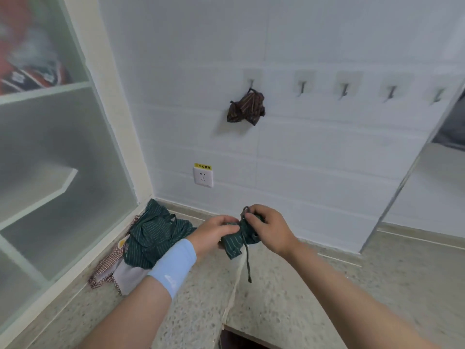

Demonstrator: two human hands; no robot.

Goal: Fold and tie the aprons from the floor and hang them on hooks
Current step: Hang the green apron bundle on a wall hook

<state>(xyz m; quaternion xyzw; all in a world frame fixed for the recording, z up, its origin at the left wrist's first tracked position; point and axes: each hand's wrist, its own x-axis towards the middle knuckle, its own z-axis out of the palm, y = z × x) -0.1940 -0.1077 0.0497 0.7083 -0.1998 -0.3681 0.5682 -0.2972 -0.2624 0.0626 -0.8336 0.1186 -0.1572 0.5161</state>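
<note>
Both my hands hold a small folded green striped apron (pixel 235 241) in front of me, above the floor. My left hand (pixel 214 233) grips the bundle's left end. My right hand (pixel 269 229) pinches the apron's dark tie string (pixel 247 260) at the top of the bundle, and the string's loose end hangs down. A brown striped apron bundle (pixel 247 107) hangs on the leftmost wall hook (pixel 251 83). Several bare hooks (pixel 343 91) run along the wall to its right. More aprons lie heaped in the floor corner: a green striped one (pixel 153 235) over a red checked one (pixel 105 268).
A frosted glass cabinet (pixel 50 159) stands along the left side. A wall socket (pixel 203 176) with a yellow label sits low on the white tiled wall. The speckled floor (pixel 276 285) stretches below my arms. A doorway edge (pixel 402 177) rises at the right.
</note>
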